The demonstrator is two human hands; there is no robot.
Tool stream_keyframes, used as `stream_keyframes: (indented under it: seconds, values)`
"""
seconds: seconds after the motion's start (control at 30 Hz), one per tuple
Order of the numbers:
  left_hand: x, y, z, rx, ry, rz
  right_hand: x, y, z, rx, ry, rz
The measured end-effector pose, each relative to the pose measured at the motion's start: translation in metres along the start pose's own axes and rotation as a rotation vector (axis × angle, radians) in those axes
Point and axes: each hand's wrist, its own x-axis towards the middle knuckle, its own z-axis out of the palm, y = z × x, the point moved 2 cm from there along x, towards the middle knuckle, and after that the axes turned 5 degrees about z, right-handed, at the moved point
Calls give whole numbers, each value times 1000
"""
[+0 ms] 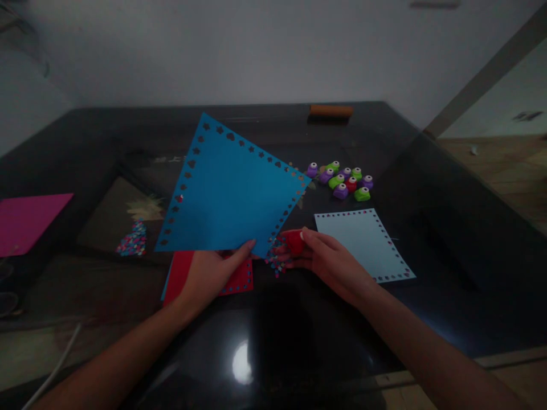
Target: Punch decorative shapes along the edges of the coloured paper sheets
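Observation:
A blue sheet with small shapes punched along its edges is tilted up above the table. My left hand pinches its lower edge, thumb in front. In my right hand is a red punch, close to the sheet's lower right corner. Small punched bits lie below that corner, beside my right fingers. Under my left hand rests a red sheet with a punched border. A pale blue sheet, also punched round its edges, lies flat to the right of my right hand.
Several purple, green and red punches stand grouped behind the pale sheet. A colourful heap of bits is at the left, a pink sheet farther left. A brown roll lies at the far edge of the dark glossy table.

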Motion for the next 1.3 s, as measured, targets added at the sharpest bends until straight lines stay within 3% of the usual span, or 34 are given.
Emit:
stream_keyframes:
  seconds: [0.3,0.5,0.63,1.0,1.3]
  values:
    - [0,-2,1,-43,-8,-30,1,2,4,-66,-23,-30]
    - [-1,-2,0,-45,-16,-21,0,-3,7,-465,51,-134]
    - [0,0,0,-73,-21,-18,0,-4,9,-627,33,-205]
    - [0,-2,1,-115,-2,-33,-1,-5,8,-588,49,-217]
    - [2,2,3,-240,-65,-120,-1,-3,5,-476,14,-168]
